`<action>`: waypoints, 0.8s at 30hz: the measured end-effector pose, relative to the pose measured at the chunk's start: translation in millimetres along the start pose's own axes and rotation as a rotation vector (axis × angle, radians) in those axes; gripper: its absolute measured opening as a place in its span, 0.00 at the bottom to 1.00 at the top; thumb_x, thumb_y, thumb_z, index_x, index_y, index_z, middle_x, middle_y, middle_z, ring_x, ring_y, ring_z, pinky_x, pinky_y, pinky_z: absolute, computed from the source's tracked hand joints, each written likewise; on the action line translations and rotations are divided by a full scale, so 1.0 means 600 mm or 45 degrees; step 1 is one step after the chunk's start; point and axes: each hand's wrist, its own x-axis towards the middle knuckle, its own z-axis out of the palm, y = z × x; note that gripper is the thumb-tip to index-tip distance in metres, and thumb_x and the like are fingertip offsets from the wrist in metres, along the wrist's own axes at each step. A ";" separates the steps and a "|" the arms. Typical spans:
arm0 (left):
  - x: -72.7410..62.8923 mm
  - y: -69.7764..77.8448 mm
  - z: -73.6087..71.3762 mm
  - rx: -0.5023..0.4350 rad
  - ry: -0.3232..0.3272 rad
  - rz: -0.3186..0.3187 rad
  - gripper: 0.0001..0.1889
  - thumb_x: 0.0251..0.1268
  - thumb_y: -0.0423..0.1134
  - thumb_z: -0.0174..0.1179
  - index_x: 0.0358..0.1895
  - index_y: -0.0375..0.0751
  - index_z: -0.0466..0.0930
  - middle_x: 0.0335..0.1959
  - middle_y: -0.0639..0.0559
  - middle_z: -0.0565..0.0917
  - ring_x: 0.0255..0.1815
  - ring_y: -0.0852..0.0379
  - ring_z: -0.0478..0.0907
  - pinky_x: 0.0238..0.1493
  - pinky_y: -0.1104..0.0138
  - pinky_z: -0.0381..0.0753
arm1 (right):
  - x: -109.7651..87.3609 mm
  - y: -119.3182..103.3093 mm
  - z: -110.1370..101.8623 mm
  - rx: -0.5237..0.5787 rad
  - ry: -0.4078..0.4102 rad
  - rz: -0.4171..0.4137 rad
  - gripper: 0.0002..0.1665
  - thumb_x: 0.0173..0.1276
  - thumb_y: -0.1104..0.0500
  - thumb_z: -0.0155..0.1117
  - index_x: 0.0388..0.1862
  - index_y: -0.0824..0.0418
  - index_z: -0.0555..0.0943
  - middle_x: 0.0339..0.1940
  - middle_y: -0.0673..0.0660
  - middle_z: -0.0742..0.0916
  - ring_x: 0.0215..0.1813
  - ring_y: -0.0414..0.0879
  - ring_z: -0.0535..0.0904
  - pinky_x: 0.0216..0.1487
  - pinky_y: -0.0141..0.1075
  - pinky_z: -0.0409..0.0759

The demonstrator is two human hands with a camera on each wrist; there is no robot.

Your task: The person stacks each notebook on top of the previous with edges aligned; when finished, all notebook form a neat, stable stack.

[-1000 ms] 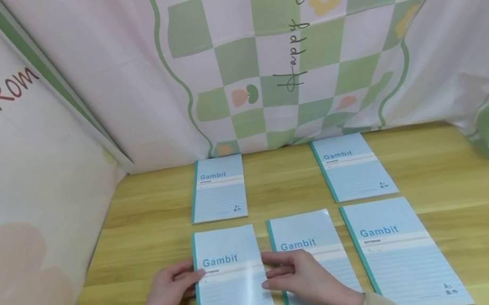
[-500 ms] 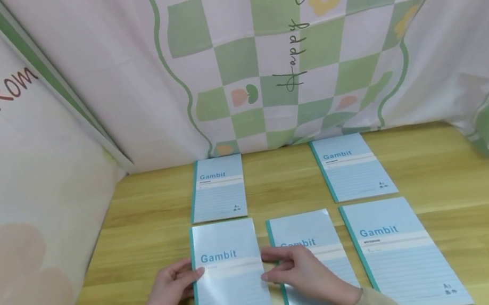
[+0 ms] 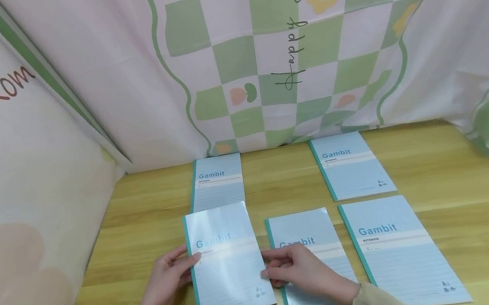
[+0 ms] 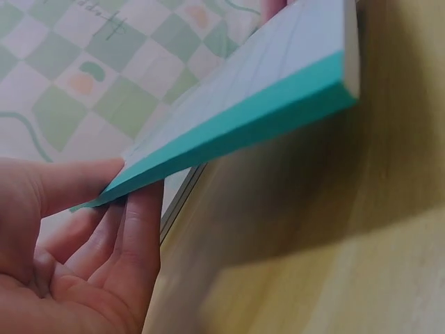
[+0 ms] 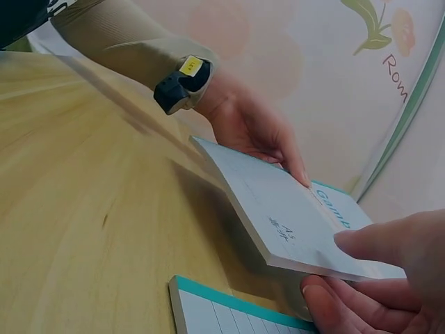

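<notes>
A light-blue Gambit notebook [image 3: 231,289] with a teal spine is held above the wooden table, its shadow beneath it in both wrist views. My left hand [image 3: 170,278] pinches the spine side, thumb [image 4: 83,182] on the cover and fingers underneath. On the opposite edge, my right hand [image 3: 306,274] grips with its thumb [image 5: 368,240] on top and fingers below. The held notebook overlaps the lower part of the back-left notebook [image 3: 218,186] in the head view. Partly hidden behind my right hand lies the front-middle notebook [image 3: 303,226].
Two more matching notebooks lie on the right: the back-right notebook [image 3: 354,172] and the front-right notebook [image 3: 408,260]. A checked curtain [image 3: 253,59] hangs along the table's far edge, and a printed wall sheet [image 3: 31,210] stands on the left.
The held notebook has risen and moved away from me, now covering the bottom of the back-left notebook and tilting slightly. Both hands have kept their grip and moved with it.
</notes>
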 end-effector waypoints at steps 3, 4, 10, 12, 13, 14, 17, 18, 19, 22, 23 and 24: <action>0.003 0.002 0.001 0.001 0.008 -0.009 0.26 0.68 0.37 0.68 0.66 0.30 0.76 0.46 0.39 0.87 0.43 0.48 0.86 0.43 0.59 0.87 | 0.002 -0.001 -0.001 -0.020 0.012 -0.018 0.35 0.70 0.59 0.71 0.69 0.76 0.71 0.37 0.55 0.89 0.35 0.50 0.87 0.41 0.37 0.86; 0.004 0.002 0.002 0.003 0.007 -0.011 0.26 0.68 0.38 0.68 0.66 0.30 0.76 0.46 0.39 0.87 0.43 0.47 0.86 0.44 0.59 0.87 | 0.002 -0.001 -0.001 -0.017 0.019 -0.020 0.35 0.70 0.60 0.70 0.69 0.76 0.71 0.37 0.55 0.88 0.35 0.50 0.87 0.41 0.38 0.87; 0.011 0.005 0.007 0.035 0.016 -0.002 0.29 0.67 0.41 0.70 0.66 0.31 0.75 0.48 0.40 0.87 0.45 0.47 0.85 0.47 0.58 0.86 | 0.007 -0.001 -0.002 0.081 0.062 0.010 0.32 0.73 0.62 0.67 0.69 0.76 0.70 0.45 0.61 0.87 0.42 0.52 0.87 0.41 0.41 0.88; 0.012 0.006 0.009 0.038 0.017 -0.001 0.29 0.67 0.42 0.70 0.66 0.31 0.75 0.49 0.40 0.86 0.46 0.47 0.85 0.47 0.58 0.86 | 0.008 -0.001 -0.003 0.083 0.073 0.008 0.32 0.73 0.62 0.66 0.70 0.77 0.70 0.48 0.62 0.87 0.43 0.52 0.87 0.41 0.42 0.88; 0.013 0.007 0.010 0.039 0.016 0.000 0.29 0.67 0.42 0.70 0.66 0.32 0.75 0.49 0.40 0.86 0.47 0.47 0.85 0.48 0.58 0.86 | 0.009 -0.001 -0.003 0.078 0.078 0.006 0.32 0.73 0.63 0.66 0.70 0.77 0.70 0.48 0.62 0.87 0.43 0.52 0.87 0.40 0.42 0.88; 0.013 0.007 0.012 0.035 0.015 0.001 0.29 0.67 0.42 0.70 0.67 0.32 0.75 0.50 0.40 0.86 0.47 0.47 0.85 0.48 0.58 0.86 | 0.010 -0.001 -0.004 0.076 0.081 0.004 0.32 0.73 0.63 0.66 0.70 0.77 0.69 0.49 0.63 0.87 0.42 0.53 0.87 0.40 0.42 0.88; 0.014 0.008 0.015 0.010 0.000 0.013 0.28 0.67 0.42 0.70 0.66 0.33 0.75 0.51 0.40 0.86 0.48 0.47 0.85 0.49 0.59 0.85 | 0.013 0.001 -0.010 0.063 0.093 0.009 0.32 0.73 0.63 0.66 0.71 0.75 0.69 0.48 0.62 0.87 0.41 0.52 0.87 0.39 0.41 0.88; 0.014 0.008 0.017 0.000 -0.004 0.020 0.28 0.67 0.42 0.70 0.66 0.33 0.76 0.51 0.40 0.86 0.47 0.47 0.85 0.49 0.59 0.85 | 0.014 0.001 -0.012 0.061 0.096 0.011 0.32 0.73 0.63 0.66 0.71 0.74 0.70 0.48 0.62 0.87 0.41 0.52 0.87 0.39 0.41 0.88; 0.015 0.008 0.018 -0.005 -0.009 0.027 0.28 0.67 0.42 0.70 0.66 0.33 0.76 0.52 0.40 0.86 0.47 0.47 0.85 0.49 0.59 0.85 | 0.016 0.002 -0.014 0.065 0.097 0.014 0.31 0.73 0.64 0.66 0.71 0.74 0.70 0.49 0.62 0.87 0.41 0.51 0.87 0.39 0.41 0.88; 0.016 0.007 0.021 -0.026 -0.024 0.042 0.27 0.67 0.41 0.69 0.67 0.34 0.76 0.53 0.40 0.86 0.48 0.47 0.85 0.50 0.59 0.85 | 0.019 0.001 -0.022 0.088 0.104 0.030 0.31 0.73 0.64 0.66 0.71 0.73 0.71 0.49 0.61 0.87 0.42 0.50 0.86 0.41 0.41 0.88; 0.016 0.006 0.022 -0.030 -0.028 0.043 0.27 0.67 0.41 0.69 0.67 0.35 0.76 0.53 0.41 0.86 0.49 0.47 0.85 0.50 0.59 0.85 | 0.019 0.000 -0.024 0.099 0.108 0.036 0.31 0.73 0.64 0.66 0.71 0.73 0.71 0.49 0.61 0.87 0.43 0.50 0.86 0.41 0.41 0.87; 0.016 0.006 0.022 -0.031 -0.032 0.045 0.28 0.67 0.40 0.69 0.68 0.36 0.75 0.54 0.41 0.85 0.49 0.47 0.85 0.50 0.59 0.85 | 0.020 -0.001 -0.026 0.111 0.109 0.044 0.31 0.73 0.63 0.66 0.71 0.74 0.71 0.49 0.60 0.87 0.43 0.49 0.86 0.42 0.41 0.87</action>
